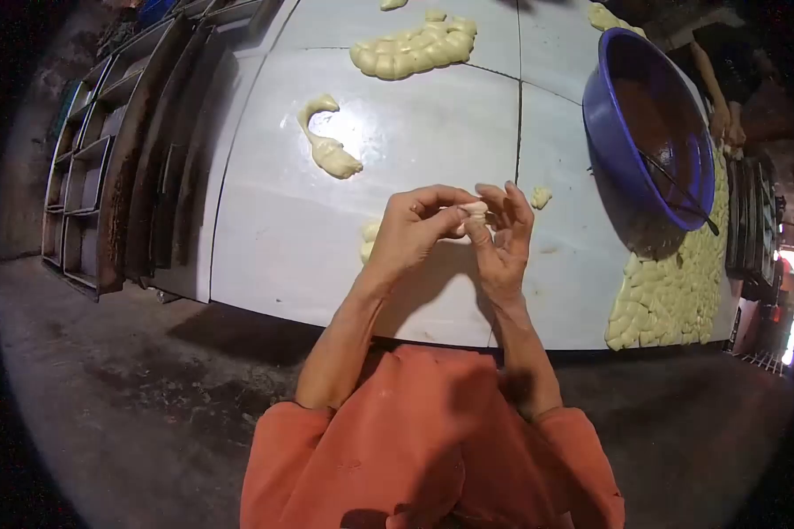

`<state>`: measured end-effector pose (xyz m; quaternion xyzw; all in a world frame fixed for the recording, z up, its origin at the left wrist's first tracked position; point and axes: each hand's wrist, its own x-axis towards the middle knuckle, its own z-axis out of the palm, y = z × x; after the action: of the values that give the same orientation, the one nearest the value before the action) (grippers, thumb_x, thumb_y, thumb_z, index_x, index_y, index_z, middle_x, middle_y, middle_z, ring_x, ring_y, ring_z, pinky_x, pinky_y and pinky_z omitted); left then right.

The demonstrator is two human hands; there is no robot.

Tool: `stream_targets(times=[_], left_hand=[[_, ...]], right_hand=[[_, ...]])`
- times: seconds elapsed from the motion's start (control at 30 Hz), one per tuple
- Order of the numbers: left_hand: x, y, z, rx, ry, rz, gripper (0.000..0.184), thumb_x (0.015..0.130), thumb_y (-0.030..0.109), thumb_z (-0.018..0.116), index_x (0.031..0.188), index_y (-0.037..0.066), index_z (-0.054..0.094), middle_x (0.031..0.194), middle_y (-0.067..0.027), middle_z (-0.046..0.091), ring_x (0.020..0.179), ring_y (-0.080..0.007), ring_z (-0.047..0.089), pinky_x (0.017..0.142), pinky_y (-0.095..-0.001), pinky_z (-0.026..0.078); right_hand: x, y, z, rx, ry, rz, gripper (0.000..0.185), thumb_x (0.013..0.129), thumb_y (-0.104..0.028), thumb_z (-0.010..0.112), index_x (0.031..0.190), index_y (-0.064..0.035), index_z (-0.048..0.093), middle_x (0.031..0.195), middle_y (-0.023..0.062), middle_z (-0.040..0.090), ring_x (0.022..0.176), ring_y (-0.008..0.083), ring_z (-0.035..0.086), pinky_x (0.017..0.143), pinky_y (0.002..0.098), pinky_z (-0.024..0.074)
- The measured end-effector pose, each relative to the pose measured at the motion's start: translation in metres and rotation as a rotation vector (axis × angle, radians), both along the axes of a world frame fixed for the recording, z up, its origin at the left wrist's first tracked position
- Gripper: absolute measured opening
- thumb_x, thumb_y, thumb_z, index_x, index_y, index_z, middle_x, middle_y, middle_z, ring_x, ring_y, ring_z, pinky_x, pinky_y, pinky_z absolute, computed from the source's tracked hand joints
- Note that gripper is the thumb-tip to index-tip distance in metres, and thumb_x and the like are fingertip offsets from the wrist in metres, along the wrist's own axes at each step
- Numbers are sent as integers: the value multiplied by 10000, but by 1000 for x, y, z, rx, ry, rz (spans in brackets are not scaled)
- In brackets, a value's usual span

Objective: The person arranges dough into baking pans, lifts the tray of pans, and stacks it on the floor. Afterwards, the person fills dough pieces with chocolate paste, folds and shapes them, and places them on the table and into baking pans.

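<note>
Above the white table, my left hand and my right hand meet. Between their thumbs and fingertips is a small piece of pale dough, pinched from both sides. Part of a yellowish dough mass shows beside my left hand, the rest hidden behind it. A small dough scrap lies just right of my right hand. Farther up, a curved dough strip with a thick end rests on the tabletop.
A row of dough lumps lies at the far side. To the right stand a purple basin with a stick in it and many dough pieces. Metal trays are at left. Another person's hands show beyond the basin.
</note>
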<state>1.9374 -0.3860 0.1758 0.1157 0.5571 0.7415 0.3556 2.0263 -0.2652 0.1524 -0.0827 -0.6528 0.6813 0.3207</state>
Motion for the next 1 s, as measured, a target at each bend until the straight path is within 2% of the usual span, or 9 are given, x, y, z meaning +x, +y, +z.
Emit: stream_targets(times=[0.1, 0.13, 0.3, 0.37, 0.57, 0.7, 0.77, 0.9, 1.0], left_hand=[[8, -4, -3, -41, 61, -34, 256, 1002, 117, 580, 1193, -23, 676, 1061, -80, 711, 953, -143, 679, 829, -297, 581], [11, -5, -5, -56, 85, -51, 264, 1004, 114, 571, 1202, -26, 676, 1080, -82, 709, 967, -147, 677, 833, -301, 580], [23, -11, 2, -121, 182, -60, 288, 951, 141, 680, 1190, -18, 700, 1065, -75, 723, 952, -138, 674, 830, -289, 563], [22, -12, 7, -154, 80, 65, 262, 906, 153, 744, 1096, -27, 738, 946, -75, 741, 822, -125, 674, 753, -261, 552], [13, -33, -9, -248, 68, 59, 318, 957, 212, 688, 1166, -28, 709, 1009, -107, 739, 900, -142, 685, 769, -282, 560], [9, -51, 6, -324, 61, 100, 517, 952, 275, 691, 1383, 17, 571, 1159, -142, 719, 1010, -190, 693, 829, -328, 564], [3, -69, 4, -563, 644, 19, 623, 897, 301, 750, 1430, 62, 531, 1142, -148, 728, 1011, -253, 711, 841, -368, 571], [-11, -77, -6, -585, 1194, -183, 744, 718, 271, 845, 1387, 105, 564, 1212, -121, 674, 1113, -302, 631, 1000, -432, 457], [-5, -70, -27, -613, 1129, -194, 598, 726, 254, 812, 1265, 91, 611, 1153, -97, 655, 1096, -297, 597, 1008, -443, 404]], right_hand=[[0, 4, -13, 423, 14, -107, 239, 954, -102, 683, 1174, -32, 621, 1151, 136, 641, 982, 210, 639, 809, 318, 539], [-4, 3, -16, 417, 100, -170, 198, 946, -120, 701, 1113, -42, 630, 1010, 118, 666, 857, 194, 644, 723, 299, 535], [0, 5, -21, 430, 33, -194, 148, 949, -149, 707, 1014, -46, 623, 889, 78, 645, 725, 163, 603, 652, 291, 513], [2, 4, -18, 380, -228, -64, 178, 950, -175, 710, 1005, -33, 619, 881, 70, 639, 696, 176, 598, 643, 290, 510], [16, 0, 7, 595, -105, 133, 249, 871, -127, 769, 1077, -23, 676, 1074, 131, 664, 927, 196, 662, 776, 307, 557], [20, 7, -2, 193, -313, 235, 239, 901, -102, 734, 1108, -12, 658, 1056, 110, 675, 923, 177, 665, 793, 324, 567], [20, 6, 8, -212, -523, 274, 187, 936, -104, 692, 1091, -2, 668, 1028, 107, 682, 901, 167, 659, 800, 325, 564], [16, 3, -13, 355, -637, 378, 225, 956, -134, 635, 1126, 11, 662, 992, 130, 692, 865, 223, 679, 783, 339, 540], [15, 0, -11, 403, -615, 357, 241, 955, -144, 622, 1136, 11, 659, 1006, 136, 687, 848, 239, 676, 770, 339, 531]])
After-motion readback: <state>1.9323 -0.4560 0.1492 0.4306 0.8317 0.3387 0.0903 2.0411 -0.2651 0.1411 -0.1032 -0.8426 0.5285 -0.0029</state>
